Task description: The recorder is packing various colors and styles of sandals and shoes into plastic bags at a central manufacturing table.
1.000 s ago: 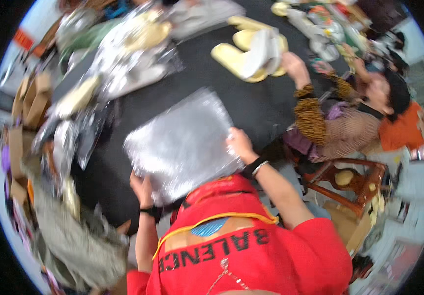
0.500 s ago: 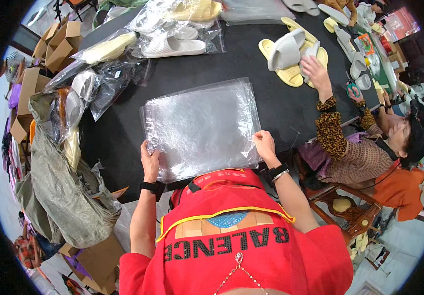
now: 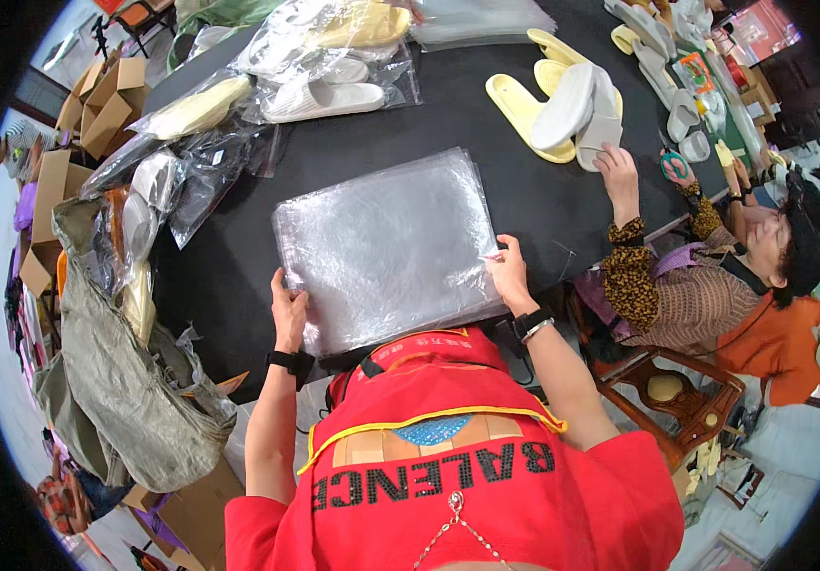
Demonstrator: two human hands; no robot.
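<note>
A stack of clear plastic bags (image 3: 386,243) lies flat on the black table in front of me, close to my body. My left hand (image 3: 289,312) grips the stack's left edge near its lower corner, thumb uppermost. On the opposite side, my right hand (image 3: 510,271) pinches the right edge between thumb and fingers. Some sheet edges are slightly out of line with each other. Beyond the stack to the right lie yellow slippers (image 3: 515,109) with grey slippers (image 3: 567,105) on top; a co-worker's hand (image 3: 617,176) touches the nearer grey one.
Bagged slippers (image 3: 324,95) are heaped at the far left, more clear bags (image 3: 481,21) at the back. The co-worker's other hand holds teal-handled scissors (image 3: 673,167). A grey sack (image 3: 134,381) hangs at the table's left edge; cardboard boxes (image 3: 115,105) stand beyond. A wooden chair (image 3: 667,390) is at right.
My right hand has shifted slightly up along the stack's right edge, and the sheets there line up more closely. The co-worker's hand has moved nearer; the grey slippers now lie lower, side by side.
</note>
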